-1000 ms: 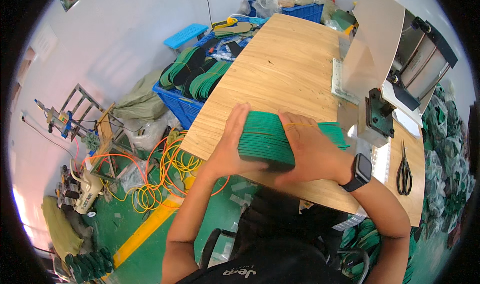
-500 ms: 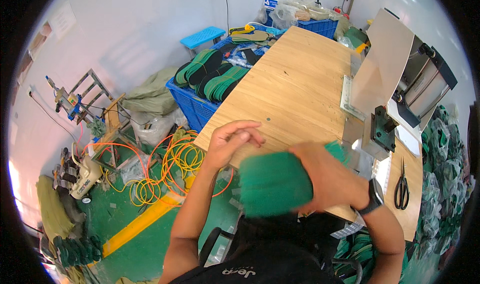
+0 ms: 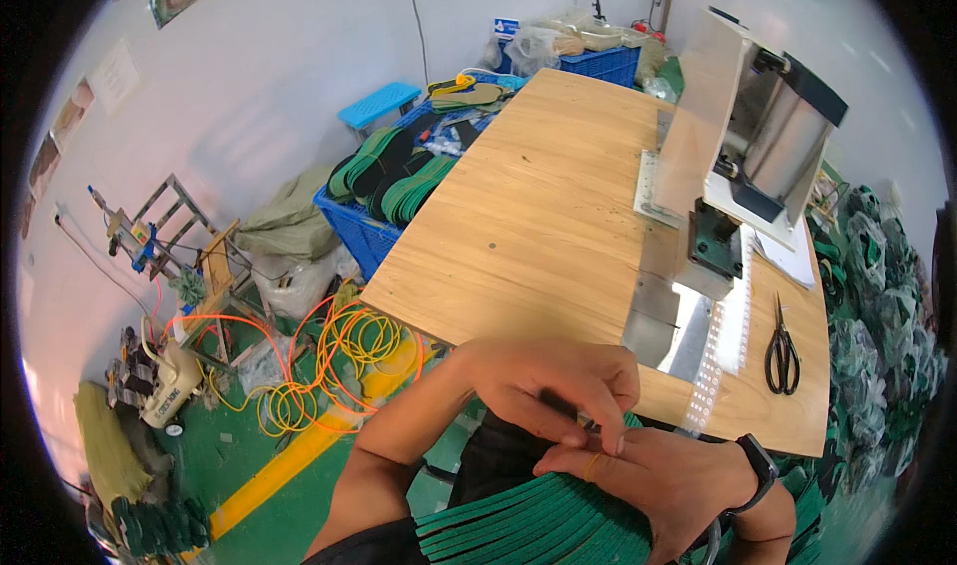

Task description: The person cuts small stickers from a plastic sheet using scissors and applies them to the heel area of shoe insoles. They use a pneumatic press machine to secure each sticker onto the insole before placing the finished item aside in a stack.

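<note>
A fanned stack of green insoles (image 3: 543, 525) lies low in front of me, below the near edge of the wooden table (image 3: 558, 216). My right hand (image 3: 653, 480), with a dark watch on its wrist, rests on top of the stack and holds it. A thin yellowish band (image 3: 590, 465) circles one of its fingers. My left hand (image 3: 553, 386) reaches across with its fingertips pinched together against the right hand's fingers. What it pinches is too small to make out.
A metal press machine (image 3: 743, 156) stands on the table's right side, with black scissors (image 3: 781, 351) and a white perforated strip (image 3: 720, 351) near it. A blue crate (image 3: 364, 231) of green insoles sits to the left. Orange and yellow cables (image 3: 329, 366) lie coiled on the green floor.
The stack of green insoles came off the table and down toward me. My left hand left the stack's side and now pinches at the right hand's fingers.
</note>
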Demonstrator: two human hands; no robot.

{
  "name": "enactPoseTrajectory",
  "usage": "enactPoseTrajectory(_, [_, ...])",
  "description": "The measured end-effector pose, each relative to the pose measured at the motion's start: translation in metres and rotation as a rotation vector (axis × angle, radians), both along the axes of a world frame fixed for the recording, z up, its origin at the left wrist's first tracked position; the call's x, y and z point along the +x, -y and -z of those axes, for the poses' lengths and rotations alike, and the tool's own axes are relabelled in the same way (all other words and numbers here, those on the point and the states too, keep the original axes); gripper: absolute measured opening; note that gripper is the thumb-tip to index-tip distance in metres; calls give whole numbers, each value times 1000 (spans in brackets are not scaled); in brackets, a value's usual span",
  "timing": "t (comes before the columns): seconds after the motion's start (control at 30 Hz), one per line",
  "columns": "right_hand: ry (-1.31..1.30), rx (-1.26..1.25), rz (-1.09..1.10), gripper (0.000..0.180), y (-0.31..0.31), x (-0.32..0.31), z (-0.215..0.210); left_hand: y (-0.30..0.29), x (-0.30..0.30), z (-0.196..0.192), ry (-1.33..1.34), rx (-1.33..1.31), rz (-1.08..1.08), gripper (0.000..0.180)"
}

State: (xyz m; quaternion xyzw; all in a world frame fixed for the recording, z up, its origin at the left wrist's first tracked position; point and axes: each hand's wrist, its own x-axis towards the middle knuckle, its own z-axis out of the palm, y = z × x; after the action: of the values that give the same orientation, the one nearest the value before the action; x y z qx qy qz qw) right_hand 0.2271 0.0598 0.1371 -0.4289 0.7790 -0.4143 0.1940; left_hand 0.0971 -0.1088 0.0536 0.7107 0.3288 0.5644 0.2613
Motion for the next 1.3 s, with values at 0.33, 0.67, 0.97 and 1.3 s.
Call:
enactPoseTrajectory(0.33, [20, -133, 107, 90, -43, 41, 22, -71, 50, 11, 191, 49, -23, 13])
enactPoseTrajectory(0.67, [-593, 61, 767, 86, -112, 92, 21, -49, 7, -42, -149, -493, -434, 14])
enactPoseTrajectory(0.97, [-648, 73, 1362, 88, -136, 105, 64, -96, 78, -58, -321, -7, -665, 11])
enactPoseTrajectory(1.3, [-349, -770, 1479, 67, -103, 104, 45, -112, 148, 18, -508, -109, -547, 20])
